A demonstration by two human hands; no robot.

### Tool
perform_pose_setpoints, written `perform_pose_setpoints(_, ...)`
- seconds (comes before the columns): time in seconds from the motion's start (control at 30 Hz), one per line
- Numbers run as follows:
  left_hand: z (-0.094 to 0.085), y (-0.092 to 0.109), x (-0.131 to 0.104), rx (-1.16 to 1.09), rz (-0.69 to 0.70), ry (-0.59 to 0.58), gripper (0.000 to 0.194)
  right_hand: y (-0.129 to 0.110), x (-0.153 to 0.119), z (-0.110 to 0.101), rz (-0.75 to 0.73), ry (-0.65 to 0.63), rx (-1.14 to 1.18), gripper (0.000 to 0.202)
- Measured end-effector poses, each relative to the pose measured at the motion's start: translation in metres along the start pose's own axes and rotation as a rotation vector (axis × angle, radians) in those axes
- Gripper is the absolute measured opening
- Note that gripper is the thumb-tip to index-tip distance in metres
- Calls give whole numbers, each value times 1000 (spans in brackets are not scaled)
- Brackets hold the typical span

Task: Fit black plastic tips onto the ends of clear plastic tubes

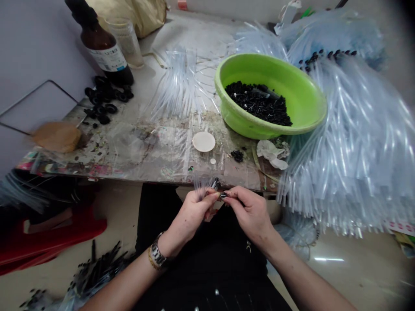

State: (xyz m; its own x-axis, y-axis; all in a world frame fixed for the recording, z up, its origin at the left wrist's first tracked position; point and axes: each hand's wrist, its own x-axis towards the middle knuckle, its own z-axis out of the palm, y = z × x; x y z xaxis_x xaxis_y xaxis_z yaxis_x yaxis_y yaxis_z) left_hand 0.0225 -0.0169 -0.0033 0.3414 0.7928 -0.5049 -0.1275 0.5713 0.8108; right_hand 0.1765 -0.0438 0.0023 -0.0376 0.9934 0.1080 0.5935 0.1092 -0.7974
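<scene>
My left hand (193, 211), with a watch at the wrist, is closed round a bundle of clear tubes (201, 190) just in front of the table edge. Black tips show at the bundle's right end. Close beside it, my right hand (251, 209) pinches a small black piece (223, 195) between thumb and forefinger, against the left fingertips. On the table beyond lie a round white lid (203, 141) and a little pile of black pieces (237, 156). A green basin (270, 95) holds a heap of black pieces (259, 103).
Clear tubes (356, 142) are heaped at the right, overhanging the table edge. More tubes (181, 86) lie mid-table. A brown bottle (105, 52) and a clear cup (126, 43) stand back left. A red stool (81, 229) is at lower left. Crumpled tissue (272, 153) lies before the basin.
</scene>
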Motion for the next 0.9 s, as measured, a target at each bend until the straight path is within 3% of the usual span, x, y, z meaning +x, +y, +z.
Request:
perform_pose_setpoints(0.27, -2, -4, 1, -21, -6, -34, 21, -1, 6, -5, 97, -38, 96, 18)
perform_pose_setpoints(0.43, -11, -5, 4, -19, 32, -124, 21, 5, 14, -9, 253, -71, 320, 17)
perform_pose_setpoints(0.67, -17, -4, 3, -128, 73, -230, 27, 7, 18, -12, 375, -72, 400, 15)
perform_pose_setpoints(0.8, -18, -3, 3, -23, 58, -302, 17, 11, 19, -13, 359, -103, 390, 10)
perform_pose_setpoints(0.9, -17, -2, 5, 25, 22, -271, 17, 10, 18, -15, 300, -27, 332, 11)
